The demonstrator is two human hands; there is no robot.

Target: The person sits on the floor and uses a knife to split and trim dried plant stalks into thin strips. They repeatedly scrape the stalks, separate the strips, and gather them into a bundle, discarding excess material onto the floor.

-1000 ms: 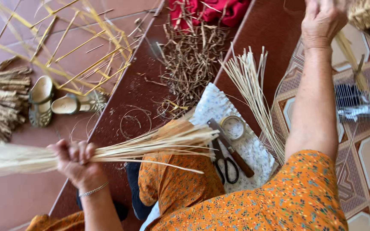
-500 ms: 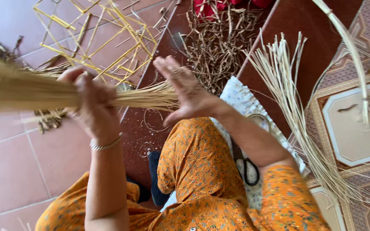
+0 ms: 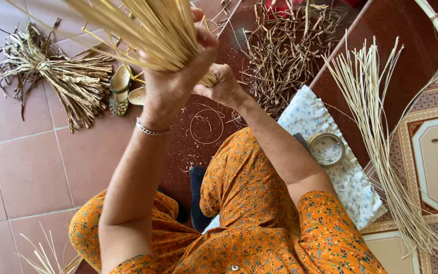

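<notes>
While both hands clutch it, bundle of pale straw stalks (image 3: 143, 25) raised over tiled floor (image 3: 31, 167), left hand (image 3: 171, 83) grip closed round it, right hand (image 3: 224, 86) grip closed at base (fingers partly hidden), sandals (image 3: 120, 91) below, dried stalk sheaf (image 3: 67, 76) left.

Straw-yellow bundle (image 3: 148, 30), orange floral dress (image 3: 259, 223), white cloth (image 3: 351, 177) seemingly blue-flowered, reddish-brown floor tiles (image 3: 31, 172).

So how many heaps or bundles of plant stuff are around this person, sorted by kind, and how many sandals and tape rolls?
Straw bundle held in both hands: 1
Tied bundle of dried leaves on the tiles: 1
Heap of dark twiggy scraps: 1
Fan of pale thin splints: 1
Sandals: 2
Tape roll on the flowered cloth: 1
Total: 7
</notes>
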